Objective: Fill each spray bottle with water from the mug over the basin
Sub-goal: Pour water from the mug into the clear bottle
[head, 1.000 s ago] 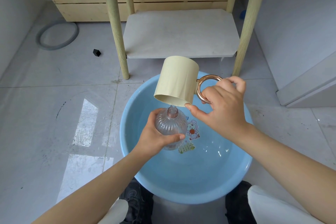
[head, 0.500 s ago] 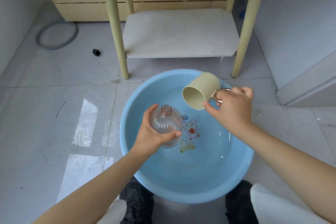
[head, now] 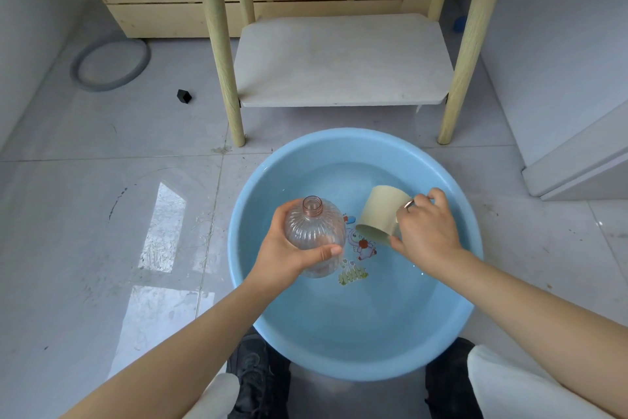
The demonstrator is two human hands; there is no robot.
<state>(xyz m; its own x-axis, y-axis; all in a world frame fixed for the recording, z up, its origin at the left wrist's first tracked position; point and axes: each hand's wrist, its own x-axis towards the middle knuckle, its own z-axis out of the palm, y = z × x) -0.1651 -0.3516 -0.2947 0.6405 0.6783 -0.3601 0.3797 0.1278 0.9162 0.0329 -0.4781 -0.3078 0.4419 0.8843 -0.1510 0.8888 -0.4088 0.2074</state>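
Observation:
A clear ribbed spray bottle with an open pinkish neck and no spray head is upright over the left side of the blue basin. My left hand grips its body from the left. To its right my right hand holds the cream mug by its copper ring handle. The mug is tipped with its mouth down and toward me, low inside the basin at the water. The basin holds shallow water over a cartoon sticker.
A wooden-legged table with a low white shelf stands just behind the basin. A grey hose ring and a small black cube lie on the tiled floor to the left. A white cabinet is at right.
My right hand has brought the mug down from above the bottle's neck into the basin, to the right of the bottle. The bottle in my left hand stayed nearly in place.

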